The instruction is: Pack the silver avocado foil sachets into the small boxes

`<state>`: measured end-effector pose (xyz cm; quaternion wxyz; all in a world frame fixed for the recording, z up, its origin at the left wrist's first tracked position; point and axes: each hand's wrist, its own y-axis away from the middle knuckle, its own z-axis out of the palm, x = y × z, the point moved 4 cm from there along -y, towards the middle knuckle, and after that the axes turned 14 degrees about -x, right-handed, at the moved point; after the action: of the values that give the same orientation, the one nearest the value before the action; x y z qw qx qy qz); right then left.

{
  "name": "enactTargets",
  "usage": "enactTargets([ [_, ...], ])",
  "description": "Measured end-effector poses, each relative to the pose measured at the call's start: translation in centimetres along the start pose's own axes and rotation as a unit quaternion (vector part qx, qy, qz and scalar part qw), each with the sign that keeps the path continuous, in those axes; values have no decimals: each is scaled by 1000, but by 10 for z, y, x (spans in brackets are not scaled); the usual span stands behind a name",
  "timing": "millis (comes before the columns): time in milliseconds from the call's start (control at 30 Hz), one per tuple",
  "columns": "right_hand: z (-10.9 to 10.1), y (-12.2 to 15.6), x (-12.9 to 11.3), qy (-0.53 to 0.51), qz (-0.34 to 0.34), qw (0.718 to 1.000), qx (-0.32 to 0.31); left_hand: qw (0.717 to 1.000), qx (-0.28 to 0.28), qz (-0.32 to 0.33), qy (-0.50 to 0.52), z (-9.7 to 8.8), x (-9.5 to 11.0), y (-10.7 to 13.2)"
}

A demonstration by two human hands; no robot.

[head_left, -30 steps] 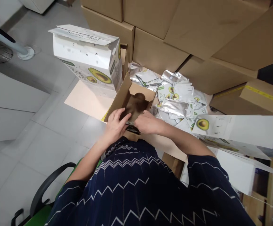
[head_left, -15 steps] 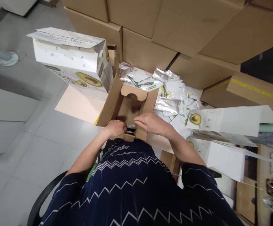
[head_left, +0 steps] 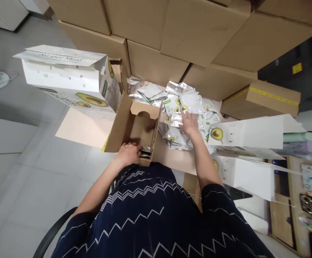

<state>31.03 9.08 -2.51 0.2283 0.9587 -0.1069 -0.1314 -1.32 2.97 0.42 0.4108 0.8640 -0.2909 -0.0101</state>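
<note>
An open brown cardboard box [head_left: 123, 123] stands in front of me, its flaps up. My left hand [head_left: 128, 153] rests at the box's near edge, fingers curled over silver pouches [head_left: 145, 150] lying inside. My right hand [head_left: 188, 123] reaches out to the right of the box and lies on a heap of silver pouches with avocado prints [head_left: 184, 107], fingers spread over them. Whether it has hold of a pouch I cannot make out.
A white avocado-printed carton [head_left: 70, 80] stands open at the left of the box. Flat white cartons [head_left: 249, 132] lie at the right. Stacked brown shipping cartons [head_left: 172, 39] form a wall behind. A chair arm [head_left: 51, 233] shows at lower left, grey floor beyond.
My right hand left the box and moved right and away onto the pouch heap. My left hand stayed at the box's near edge. The view shifted right.
</note>
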Motion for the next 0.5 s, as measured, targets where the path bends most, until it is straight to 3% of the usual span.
enactTargets([
  [67, 23, -15, 5, 85, 15, 993, -84, 1000, 14, 3, 1, 3, 0, -1],
  [133, 41, -21, 0, 126, 1, 985, -116, 1000, 24, 5, 2, 5, 0, -1],
  [267, 50, -21, -14, 141, -26, 988, -61, 999, 39, 10, 7, 6, 0, 1],
  [367, 30, -16, -15, 126, -16, 992, -5, 999, 47, 17, 9, 5, 0, 3],
  [500, -36, 16, -9, 8, 6, 986, 166, 998, 60, 30, -2, 3, 1, 6],
])
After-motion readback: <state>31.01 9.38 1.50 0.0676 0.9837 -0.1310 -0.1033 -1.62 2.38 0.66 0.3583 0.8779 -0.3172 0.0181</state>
